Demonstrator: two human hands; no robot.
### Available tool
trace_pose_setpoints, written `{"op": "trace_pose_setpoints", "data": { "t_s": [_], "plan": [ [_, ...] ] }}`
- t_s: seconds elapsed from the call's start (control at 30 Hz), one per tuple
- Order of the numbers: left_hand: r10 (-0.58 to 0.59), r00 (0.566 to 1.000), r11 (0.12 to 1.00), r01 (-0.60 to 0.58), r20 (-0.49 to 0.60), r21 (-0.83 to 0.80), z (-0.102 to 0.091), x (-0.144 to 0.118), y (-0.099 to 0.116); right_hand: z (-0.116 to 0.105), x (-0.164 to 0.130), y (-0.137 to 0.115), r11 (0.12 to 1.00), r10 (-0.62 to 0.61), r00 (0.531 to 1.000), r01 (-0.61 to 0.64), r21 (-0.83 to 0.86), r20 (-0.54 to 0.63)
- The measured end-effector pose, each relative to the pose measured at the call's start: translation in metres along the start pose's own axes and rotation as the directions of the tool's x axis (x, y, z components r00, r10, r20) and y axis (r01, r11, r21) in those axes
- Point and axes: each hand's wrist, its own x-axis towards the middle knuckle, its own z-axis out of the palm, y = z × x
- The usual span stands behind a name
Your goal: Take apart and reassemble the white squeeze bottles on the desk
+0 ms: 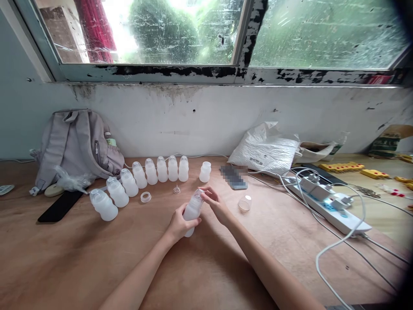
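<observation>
A wide wooden table (80, 258) runs under a dirty window (200, 30). At the back left a grey backpack (75, 144) leans on the wall; at the back right lie a white plastic bag (266, 148) and a white power strip (332, 206) with looping cables. A curved row of capped white bottles (142, 176) stands across the middle, with one uncapped bottle (205, 171) at its right end.

In front of the row, near the table's centre, the left hand (177, 224) is wrapped closed around a white bottle (192, 211), held tilted above the table. The right hand (215, 202) pinches the bottle's clear top between fingertips and thumb. To seat the top well, it seems best to keep the bottle steady in the left hand and turn the top squarely.

Small loose parts lie close by: a clear cap (244, 204) to the right, a white ring (146, 197) and a small clear teat (176, 189) to the left.

Whether the top is fully seated cannot be made out. A flat object (234, 177) behind the hands is blurred, and the right corners of the view are dark.
</observation>
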Motion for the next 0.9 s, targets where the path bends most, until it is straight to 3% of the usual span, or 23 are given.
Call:
{"op": "trace_pose_setpoints", "data": {
  "t_s": [0.3, 0.47, 0.57, 0.67, 0.73, 0.8, 0.9],
  "plan": [
    [-0.008, 1.0, 1.0, 0.008, 0.001, -0.004, 0.0, 0.0, -0.001, -0.006, 0.003, -0.013, 0.997, 0.072, 0.988, -0.067, -0.039, 0.136],
    [0.015, 1.0, 0.999, -0.015, 0.001, 0.03, 0.001, 0.0, 0.002, -0.003, -0.002, -0.013, 0.988, 0.047, 0.996, -0.036, -0.151, 0.071],
    [0.062, 0.997, 0.99, -0.056, -0.038, 0.131, 0.001, -0.002, 0.006, 0.0, -0.002, -0.019, 0.965, 0.022, 1.0, -0.025, -0.262, -0.015],
    [0.127, 0.99, 0.959, -0.108, -0.057, 0.263, -0.002, -0.002, 0.006, -0.001, 0.007, -0.03, 0.924, -0.038, 0.999, 0.042, -0.38, 0.019],
    [0.218, 0.972, 0.907, -0.168, -0.088, 0.386, -0.007, 0.001, 0.002, -0.005, 0.019, -0.038, 0.862, -0.125, 0.992, 0.126, -0.492, 0.035],
    [0.329, 0.931, 0.802, -0.188, -0.156, 0.567, -0.015, 0.005, -0.003, -0.01, 0.037, -0.043, 0.765, -0.247, 0.969, 0.19, -0.616, -0.007],
    [0.426, 0.853, 0.603, -0.021, -0.3, 0.797, -0.03, 0.012, -0.012, -0.016, 0.068, -0.045, 0.599, -0.342, 0.939, 0.18, -0.781, -0.045]
  ]
}}
